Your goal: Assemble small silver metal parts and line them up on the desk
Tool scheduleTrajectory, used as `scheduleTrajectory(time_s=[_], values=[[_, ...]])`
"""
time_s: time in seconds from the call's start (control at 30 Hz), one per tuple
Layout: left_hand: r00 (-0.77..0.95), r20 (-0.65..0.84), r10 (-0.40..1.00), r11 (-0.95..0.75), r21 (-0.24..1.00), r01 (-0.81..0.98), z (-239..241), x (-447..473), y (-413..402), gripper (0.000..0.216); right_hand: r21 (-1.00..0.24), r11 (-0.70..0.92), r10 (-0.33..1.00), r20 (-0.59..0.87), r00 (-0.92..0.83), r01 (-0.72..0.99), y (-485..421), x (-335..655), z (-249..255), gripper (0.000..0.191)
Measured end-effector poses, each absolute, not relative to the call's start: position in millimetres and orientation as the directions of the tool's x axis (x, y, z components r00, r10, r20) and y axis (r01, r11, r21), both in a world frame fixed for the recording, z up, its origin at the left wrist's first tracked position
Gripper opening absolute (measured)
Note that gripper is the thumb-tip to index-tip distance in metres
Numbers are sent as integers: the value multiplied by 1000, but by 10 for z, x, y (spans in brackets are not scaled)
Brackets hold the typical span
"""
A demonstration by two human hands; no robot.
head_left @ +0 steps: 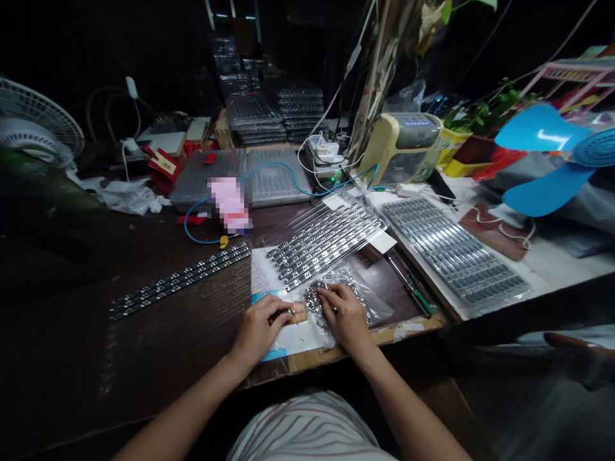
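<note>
My left hand (259,328) is closed in a pinch, with a small shiny metal part (291,311) at its fingertips. Just beside those fingertips, a small tan block (300,312) rests on a white sheet (269,275). My right hand (346,315) has its fingers bent together over a pile of small metal parts (314,299); what they grip, if anything, is too small to make out. The pile lies on a clear plastic bag (382,310). Beyond both hands are several dark strips (327,246) lined with shiny metal pieces, lying slanted side by side.
More strips (182,278) lie at left on the dark table (192,358). A tray of packed metal pieces (451,250) sits at right, near a green-handled screwdriver (421,299). A blue-bladed fan (552,157) stands far right; a blue cable (288,168) crosses behind.
</note>
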State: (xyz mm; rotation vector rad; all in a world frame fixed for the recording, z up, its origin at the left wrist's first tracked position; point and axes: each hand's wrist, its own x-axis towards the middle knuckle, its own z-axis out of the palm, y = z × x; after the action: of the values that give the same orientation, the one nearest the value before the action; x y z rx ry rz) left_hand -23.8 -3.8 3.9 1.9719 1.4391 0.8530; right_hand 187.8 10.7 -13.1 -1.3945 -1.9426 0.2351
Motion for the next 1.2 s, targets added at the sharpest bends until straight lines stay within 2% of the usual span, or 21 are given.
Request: scheduleTrajectory(time_s=[0.37, 0.5, 0.6, 0.77, 0.93, 1.07, 1.2], values=[[251, 195, 948, -317, 646, 695, 70, -170, -52, 13, -550, 441, 866, 469, -174, 709, 115, 1899, -118, 20], [253, 189, 949, -314, 659, 684, 68, -172, -43, 12, -567, 451, 862, 476, -172, 689, 101, 1879, -80, 15], [228, 195, 954, -296, 737, 608, 50, -197, -26, 13, -567, 454, 873, 439, -215, 688, 69, 1776, -39, 10], [89, 223, 971, -237, 831, 502, 22, -244, 20, 13, -463, 498, 857, 390, -335, 733, 17, 1497, -12, 7], [100, 213, 972, -234, 840, 489, 20, -250, 40, 14, -405, 502, 852, 383, -356, 764, 16, 1453, 11, 12], [87, 201, 976, -218, 843, 491, 19, -242, 32, 14, -387, 456, 869, 388, -307, 802, 75, 1678, 67, 21], [76, 193, 978, -205, 846, 491, 10, -242, 37, 14, -322, 475, 862, 359, -359, 819, 131, 1887, 54, 23]])
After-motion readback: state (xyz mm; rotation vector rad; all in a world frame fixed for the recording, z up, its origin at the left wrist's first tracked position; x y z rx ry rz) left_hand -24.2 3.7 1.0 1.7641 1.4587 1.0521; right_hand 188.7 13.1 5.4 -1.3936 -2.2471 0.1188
